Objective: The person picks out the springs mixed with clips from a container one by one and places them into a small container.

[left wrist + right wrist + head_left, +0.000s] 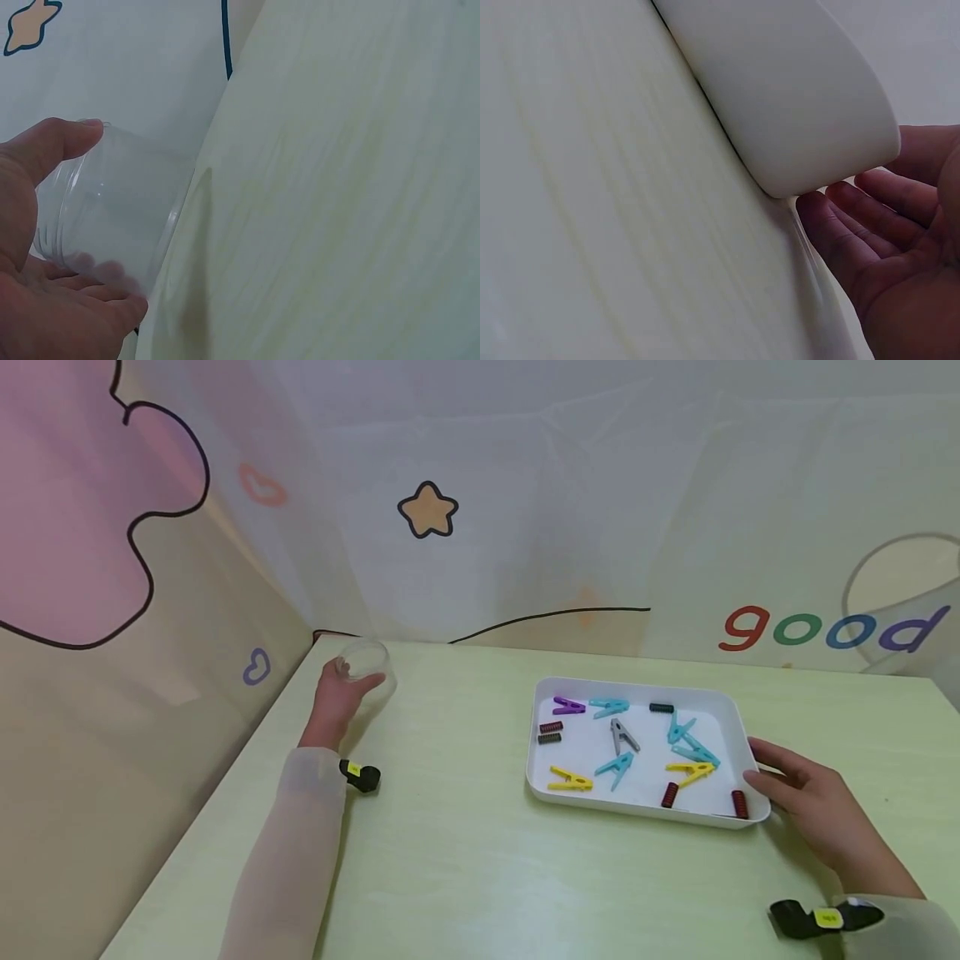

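A clear plastic jar (375, 657) stands at the back left of the table. My left hand (339, 697) grips it, thumb on one side and fingers round the other; ridges ring its mouth in the left wrist view. My right hand (813, 802) holds the right end of a shallow white tray (637, 810), thumb over the rim and fingertips against the outer wall (802, 112). In the tray lie yellow clips (572, 779), blue clips (617, 767), a purple clip (569, 705), a grey clip (622, 735), and several dark red and black springs (670, 794).
The pale green table (435, 860) meets a printed curtain (525, 527) along its back and left sides. Black cameras (363, 776) are strapped to both wrists. Between jar and tray lies a wide stretch of tabletop.
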Demonstrator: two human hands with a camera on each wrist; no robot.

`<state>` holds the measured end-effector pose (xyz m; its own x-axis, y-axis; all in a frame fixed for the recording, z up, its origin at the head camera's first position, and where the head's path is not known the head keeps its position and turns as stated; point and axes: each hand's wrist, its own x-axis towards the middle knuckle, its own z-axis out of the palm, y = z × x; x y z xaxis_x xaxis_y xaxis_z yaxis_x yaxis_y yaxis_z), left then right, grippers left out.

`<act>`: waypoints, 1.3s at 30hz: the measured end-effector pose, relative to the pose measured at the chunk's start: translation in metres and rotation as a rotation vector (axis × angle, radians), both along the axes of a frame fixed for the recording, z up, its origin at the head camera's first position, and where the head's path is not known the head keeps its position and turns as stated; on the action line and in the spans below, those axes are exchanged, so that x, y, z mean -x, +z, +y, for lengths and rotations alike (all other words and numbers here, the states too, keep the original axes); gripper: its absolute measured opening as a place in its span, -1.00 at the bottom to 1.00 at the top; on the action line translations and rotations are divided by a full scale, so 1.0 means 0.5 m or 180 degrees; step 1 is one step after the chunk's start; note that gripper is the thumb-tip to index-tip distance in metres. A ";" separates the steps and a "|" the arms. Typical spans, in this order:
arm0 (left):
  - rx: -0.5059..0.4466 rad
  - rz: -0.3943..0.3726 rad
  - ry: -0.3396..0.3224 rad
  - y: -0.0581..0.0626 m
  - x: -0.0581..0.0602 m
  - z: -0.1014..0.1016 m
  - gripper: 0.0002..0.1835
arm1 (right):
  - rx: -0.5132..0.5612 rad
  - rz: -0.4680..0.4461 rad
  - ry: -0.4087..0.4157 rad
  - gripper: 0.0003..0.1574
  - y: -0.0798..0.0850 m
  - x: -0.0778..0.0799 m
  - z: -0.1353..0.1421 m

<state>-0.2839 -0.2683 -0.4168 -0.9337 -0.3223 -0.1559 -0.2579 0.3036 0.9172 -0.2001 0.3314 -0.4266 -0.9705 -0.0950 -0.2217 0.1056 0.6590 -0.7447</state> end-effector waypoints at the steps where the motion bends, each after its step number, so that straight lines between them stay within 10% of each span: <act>1: 0.0003 -0.0008 -0.0013 0.001 -0.002 0.002 0.10 | 0.0003 -0.0005 0.0000 -0.03 0.000 0.000 0.000; 39: 0.0049 -0.0046 -0.0848 0.025 -0.058 0.091 0.07 | 0.0030 0.0006 0.0005 -0.03 0.001 -0.001 0.004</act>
<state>-0.2551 -0.2226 -0.4041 -0.9836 -0.0677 -0.1670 -0.1802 0.3764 0.9088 -0.1996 0.3333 -0.4263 -0.9707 -0.0988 -0.2191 0.1032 0.6521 -0.7511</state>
